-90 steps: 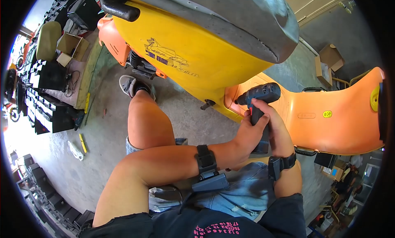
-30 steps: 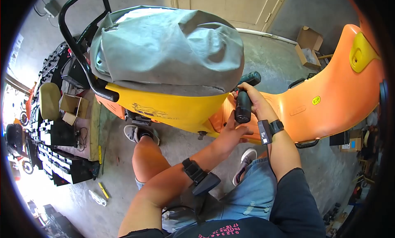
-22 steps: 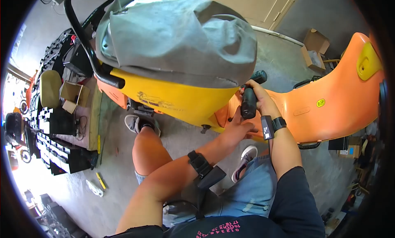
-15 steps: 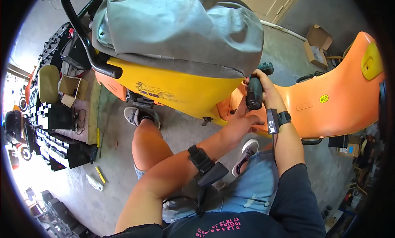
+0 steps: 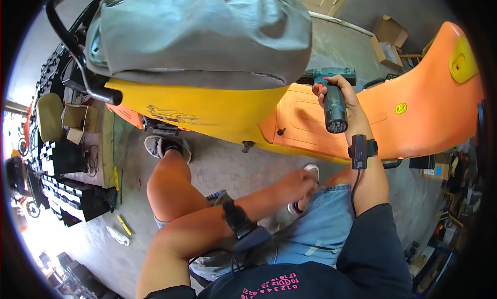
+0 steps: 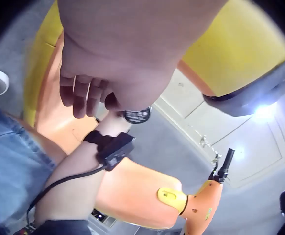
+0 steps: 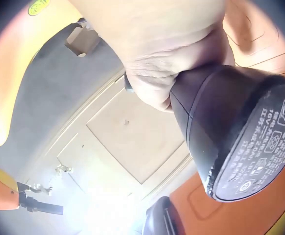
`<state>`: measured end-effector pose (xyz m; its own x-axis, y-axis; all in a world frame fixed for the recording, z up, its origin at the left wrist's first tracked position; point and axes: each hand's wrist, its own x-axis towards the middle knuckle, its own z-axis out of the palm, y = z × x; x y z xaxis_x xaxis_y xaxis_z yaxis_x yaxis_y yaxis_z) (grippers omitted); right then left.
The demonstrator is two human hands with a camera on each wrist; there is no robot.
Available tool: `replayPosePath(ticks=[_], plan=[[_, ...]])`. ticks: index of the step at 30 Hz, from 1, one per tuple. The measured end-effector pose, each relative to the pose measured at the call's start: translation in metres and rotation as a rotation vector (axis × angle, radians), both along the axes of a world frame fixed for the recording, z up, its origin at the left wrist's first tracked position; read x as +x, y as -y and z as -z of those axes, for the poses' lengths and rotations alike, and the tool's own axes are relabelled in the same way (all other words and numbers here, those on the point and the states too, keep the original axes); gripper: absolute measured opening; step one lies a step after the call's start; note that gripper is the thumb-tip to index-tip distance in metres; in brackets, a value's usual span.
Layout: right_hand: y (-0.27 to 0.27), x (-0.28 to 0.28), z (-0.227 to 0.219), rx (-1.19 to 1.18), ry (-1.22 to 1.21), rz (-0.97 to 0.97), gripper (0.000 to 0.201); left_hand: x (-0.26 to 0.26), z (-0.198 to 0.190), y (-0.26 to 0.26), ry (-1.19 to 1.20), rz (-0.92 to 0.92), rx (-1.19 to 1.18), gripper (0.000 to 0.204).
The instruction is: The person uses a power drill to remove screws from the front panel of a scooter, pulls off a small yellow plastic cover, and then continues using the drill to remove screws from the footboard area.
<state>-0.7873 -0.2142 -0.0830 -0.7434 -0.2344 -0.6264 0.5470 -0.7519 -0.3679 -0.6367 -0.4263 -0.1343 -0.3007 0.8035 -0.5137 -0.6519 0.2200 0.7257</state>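
Up in the head view, the right hand (image 5: 346, 96) grips the drill (image 5: 335, 110) by its handle, above the orange foot board (image 5: 316, 138) of the scooter. The nose of the drill is by the gray seat cover (image 5: 207, 45); I cannot tell if they touch. The left hand (image 5: 300, 185) is blurry, near the jeans (image 5: 323, 221) and well apart from the drill.

In the left wrist view, the left hand is big and close, and its fingers (image 6: 80, 98) hang loose and hold nothing. Past it are the right arm and the round bottom of the drill.

In the right wrist view, the right hand wraps around the drill handle. The drill bottom has white writing (image 7: 260, 147) on it. A pale door (image 7: 137, 132) is behind.
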Motion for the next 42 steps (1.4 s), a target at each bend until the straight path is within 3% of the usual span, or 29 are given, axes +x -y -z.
replayPosePath(ticks=[1, 5, 7, 9, 11, 15, 17, 18, 20, 22, 24, 25, 28, 30, 32, 34, 36, 38, 42], plan=[[0.001, 0.007, -0.007, 0.070, -0.012, -0.007, 0.033, 0.010, 0.008, 0.000, -0.022, 0.178, 0.029, 0.030], [0.011, 0.031, -0.026, 0.265, -0.007, 0.016, 0.038, 0.032, -0.004, 0.009, -0.058, 0.184, -0.085, 0.028], [0.009, 0.037, -0.026, 0.299, -0.002, -0.011, 0.043, 0.016, 0.003, 0.008, -0.452, 0.042, -0.167, 0.034], [0.005, 0.041, -0.022, 0.283, -0.001, -0.015, 0.043, -0.002, 0.044, 0.001, -0.531, -0.214, -0.316, 0.042], [0.006, 0.046, -0.025, 0.292, 0.004, -0.012, 0.044, -0.038, 0.023, 0.001, -0.560, -0.457, -0.458, 0.036], [-0.002, 0.055, -0.025, 0.257, -0.039, -0.023, 0.042, -0.074, 0.048, -0.010, -0.875, -0.506, -0.565, 0.033], [-0.003, 0.062, -0.034, 0.213, -0.049, -0.017, 0.036, -0.081, 0.063, -0.015, -1.033, -0.308, -0.637, 0.023], [-0.004, 0.067, -0.040, 0.212, -0.043, -0.016, 0.032, -0.083, 0.073, -0.017, -1.058, -0.300, -0.625, 0.023], [-0.008, 0.075, -0.041, 0.199, -0.032, 0.017, 0.030, -0.080, 0.086, -0.017, -1.209, -0.463, -0.639, 0.020], [-0.012, 0.083, -0.046, 0.213, -0.057, 0.025, 0.030, -0.079, 0.066, -0.020, -1.136, -0.425, -0.640, 0.016], [-0.016, 0.091, -0.052, 0.220, -0.056, 0.042, 0.028, -0.082, 0.046, -0.022, -1.165, -0.624, -0.484, 0.012], [-0.018, 0.094, -0.052, 0.193, -0.086, 0.048, 0.028, -0.086, 0.025, -0.025, -1.316, -0.679, -0.319, 0.009], [-0.017, 0.106, -0.059, 0.227, -0.207, 0.037, 0.028, -0.090, -0.030, -0.018, -1.304, -0.722, -0.122, 0.009], [-0.017, 0.118, -0.063, 0.080, -0.362, 0.007, 0.036, -0.096, -0.032, 0.006, -1.372, -0.697, -0.038, 0.013], [-0.003, 0.140, -0.089, 0.228, -0.478, -0.003, 0.046, -0.082, -0.071, 0.026, -0.763, -0.569, 0.161, 0.020], [0.006, 0.157, -0.104, 0.292, -0.532, -0.056, 0.054, -0.074, -0.089, 0.036, -0.758, -0.609, 0.125, 0.021], [0.015, 0.168, -0.104, 0.227, -0.547, -0.087, 0.063, -0.070, -0.099, 0.043, -0.914, -0.573, 0.158, 0.021], [0.024, 0.174, -0.099, 0.158, -0.535, -0.102, 0.077, -0.066, -0.107, 0.044, -0.849, -0.634, 0.159, 0.020], [0.029, 0.180, -0.088, 0.185, -0.553, -0.215, 0.075, -0.064, -0.105, 0.050, -0.723, -0.701, 0.239, 0.018]])
